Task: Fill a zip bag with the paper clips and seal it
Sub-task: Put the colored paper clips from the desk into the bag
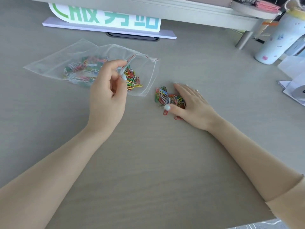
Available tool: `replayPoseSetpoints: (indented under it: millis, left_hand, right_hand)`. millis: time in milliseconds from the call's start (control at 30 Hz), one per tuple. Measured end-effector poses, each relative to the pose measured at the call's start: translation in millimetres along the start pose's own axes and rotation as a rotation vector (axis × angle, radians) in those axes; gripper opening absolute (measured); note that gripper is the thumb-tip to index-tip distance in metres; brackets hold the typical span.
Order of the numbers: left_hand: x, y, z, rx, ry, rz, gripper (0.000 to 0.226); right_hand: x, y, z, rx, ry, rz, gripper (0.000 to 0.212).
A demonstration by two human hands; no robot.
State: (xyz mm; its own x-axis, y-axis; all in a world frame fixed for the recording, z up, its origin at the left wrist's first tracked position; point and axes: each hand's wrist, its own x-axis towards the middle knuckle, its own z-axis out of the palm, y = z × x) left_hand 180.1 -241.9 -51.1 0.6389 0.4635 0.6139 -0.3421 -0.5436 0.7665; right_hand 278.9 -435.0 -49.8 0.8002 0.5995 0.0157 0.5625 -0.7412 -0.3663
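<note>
A clear zip bag point(54, 63) with a red seal line lies on the grey table, its mouth facing right. Many coloured paper clips lie inside it. My left hand point(109, 91) pinches the upper lip of the bag's mouth between thumb and fingers and lifts it. A small pile of coloured paper clips point(166, 96) sits on the table just right of the bag's mouth. My right hand point(191, 104) rests over the right side of that pile, fingers fairly straight, thumb touching the clips at the near edge. Two red clips lie loose by the thumb.
A white sign point(107, 19) with green characters stands on a white base at the back. A shelf leg point(244, 39), a pale bottle point(279, 37) and a paper roll point(298, 91) crowd the right side. The table's front edge runs at bottom right.
</note>
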Motion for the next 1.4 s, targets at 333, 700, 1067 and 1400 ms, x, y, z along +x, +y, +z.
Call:
replayPoseSetpoints:
  millis: [333, 700, 1067, 1400]
  left_hand:
    - [0.4, -1.5, -0.6, -0.003, 0.000, -0.012, 0.027]
    - [0.1, -2.7, -0.6, -0.009, 0.005, -0.020, 0.027]
    - [0.5, -2.2, -0.9, -0.029, -0.001, -0.020, 0.027]
    - [1.0, -2.5, -0.9, -0.055, -0.013, -0.036, 0.029]
  right_hand:
    - [28.2, -13.5, 11.3, 0.126, 0.029, -0.221, 0.064]
    - [31.5, -13.1, 11.7, 0.165, 0.104, -0.257, 0.007]
    - [27.3, -12.6, 8.8, 0.042, 0.203, -0.162, 0.030]
    - [30.7, -17.2, -7.5, 0.351, 0.346, -0.034, 0.046]
